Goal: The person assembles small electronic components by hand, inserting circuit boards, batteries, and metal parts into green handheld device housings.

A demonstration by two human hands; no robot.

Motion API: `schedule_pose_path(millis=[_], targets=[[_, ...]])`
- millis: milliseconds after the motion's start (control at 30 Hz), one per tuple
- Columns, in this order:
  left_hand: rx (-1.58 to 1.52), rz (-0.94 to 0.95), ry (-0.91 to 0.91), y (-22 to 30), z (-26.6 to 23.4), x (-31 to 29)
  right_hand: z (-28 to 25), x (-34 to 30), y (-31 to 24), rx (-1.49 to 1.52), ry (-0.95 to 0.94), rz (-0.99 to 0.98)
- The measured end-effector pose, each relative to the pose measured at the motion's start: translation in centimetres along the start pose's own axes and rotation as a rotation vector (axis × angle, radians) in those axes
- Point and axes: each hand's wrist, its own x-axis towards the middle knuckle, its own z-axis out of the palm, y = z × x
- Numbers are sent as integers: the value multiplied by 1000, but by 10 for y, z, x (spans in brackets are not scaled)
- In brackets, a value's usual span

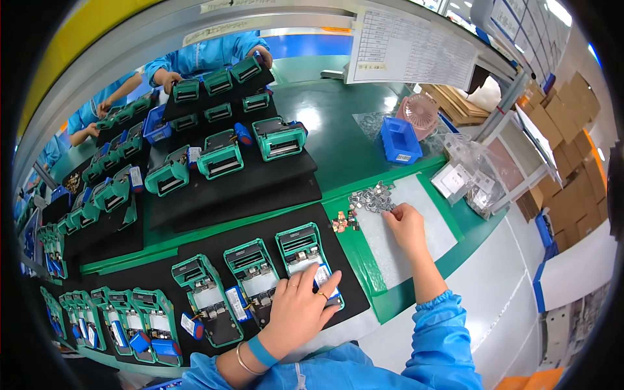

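Note:
My left hand [300, 311] lies with spread fingers on the lower part of a green-framed device housing [300, 239], touching its blue battery pack with a white label [323, 276]. That housing is the rightmost of several on a black mat. My right hand [407, 227] has thumb and forefinger pinched together at the edge of a pile of small silvery metal pieces [372, 198]; whatever lies between the fingertips is too small to make out. Beside the pile are a few small copper-coloured pieces [340, 224]. Another open housing [250, 260] sits left of my left hand, a battery pack [238, 303] beside it.
A white sheet [416, 201] lies under my right hand on the green bench. Beyond are a blue bin [399, 140], a pink fan [418, 114] and plastic bags [471, 172]. Black boards [240, 179] carry more housings. Across the bench, a person in blue [208, 55] grips a board.

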Motion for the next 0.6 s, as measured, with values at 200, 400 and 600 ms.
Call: schedule_pose_path(millis=[200, 400, 600], targets=[[-10, 23, -15, -8, 0, 8, 6, -2, 11, -51, 108, -127], [-314, -113, 114, -19, -16, -21, -7, -30, 5, 129, 54, -182], [-3, 94, -113, -23, -24, -34, -32, -47, 6, -166, 1, -550]])
